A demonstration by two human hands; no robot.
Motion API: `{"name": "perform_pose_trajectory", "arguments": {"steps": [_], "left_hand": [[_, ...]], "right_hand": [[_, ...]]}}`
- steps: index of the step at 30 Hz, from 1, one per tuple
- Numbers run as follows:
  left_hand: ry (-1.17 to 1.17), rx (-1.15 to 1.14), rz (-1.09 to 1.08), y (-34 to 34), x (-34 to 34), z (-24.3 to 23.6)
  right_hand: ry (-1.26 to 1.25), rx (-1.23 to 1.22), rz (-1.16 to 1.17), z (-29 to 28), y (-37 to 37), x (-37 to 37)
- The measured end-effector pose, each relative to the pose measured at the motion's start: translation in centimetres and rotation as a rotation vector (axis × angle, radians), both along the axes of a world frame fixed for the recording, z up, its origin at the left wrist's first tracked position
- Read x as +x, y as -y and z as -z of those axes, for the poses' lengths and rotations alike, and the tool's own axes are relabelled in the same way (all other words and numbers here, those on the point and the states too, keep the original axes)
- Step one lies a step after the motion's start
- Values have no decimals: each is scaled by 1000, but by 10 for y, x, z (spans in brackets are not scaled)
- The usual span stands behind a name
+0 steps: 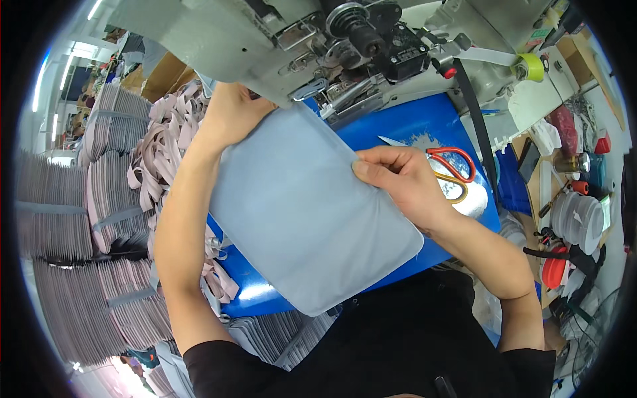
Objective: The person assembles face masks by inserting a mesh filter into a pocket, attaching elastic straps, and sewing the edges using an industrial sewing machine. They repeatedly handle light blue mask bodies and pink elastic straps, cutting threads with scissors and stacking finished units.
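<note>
A light grey-blue fabric panel (298,192) with rounded near corners and a seamed rim slants across the blue work surface (431,123). Its far end runs under the head of a sewing machine (358,40). My right hand (405,186) is closed on the panel's right edge, pinching it between thumb and bent index finger. At the panel's far left end, my left hand (239,116) bends inward against the cloth; the machine body hides most of its fingers, so its grip does not show. Scissors (458,174) with red and yellow handles lie just beyond my right hand.
Banded stacks of grey fabric pieces (119,192) rise on the left, beside a heap of pale pink strips (176,132). Another stack (272,335) sits below the work surface. Clear plastic tubs (577,219) and loose tools crowd the right. A black strap (474,113) hangs beside the machine.
</note>
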State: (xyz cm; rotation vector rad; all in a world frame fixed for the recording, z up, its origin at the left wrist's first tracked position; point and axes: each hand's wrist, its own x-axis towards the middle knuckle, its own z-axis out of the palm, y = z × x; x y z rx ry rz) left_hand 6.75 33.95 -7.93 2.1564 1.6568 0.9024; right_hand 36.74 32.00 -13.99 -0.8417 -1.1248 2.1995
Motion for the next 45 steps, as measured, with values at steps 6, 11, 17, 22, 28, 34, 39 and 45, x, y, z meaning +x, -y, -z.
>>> {"name": "perform_pose_trajectory", "arguments": {"steps": [6,11,17,22,28,34,39,45], "left_hand": [[-226,99,52,-14,-22,14],[-327,139,80,-25,-29,18],[-537,51,179,-49,-48,15],[-571,385,128,-40,-66,44],[-146,209,-333,43,41,4],[-245,206,-138,122,156,7],[-169,344,-260,127,147,17],[-173,412,-164,123,141,16]], "right_hand": [[15,-38,6,-9,-5,-3],[2,-54,38,-7,-8,-9],[-70,-89,91,-7,-19,-20],[-116,-135,101,-4,-10,-21],[-74,-12,86,6,-20,-18],[-99,59,169,17,-34,-43],[-45,143,100,12,-24,-25],[109,474,131,27,8,-1]]}}
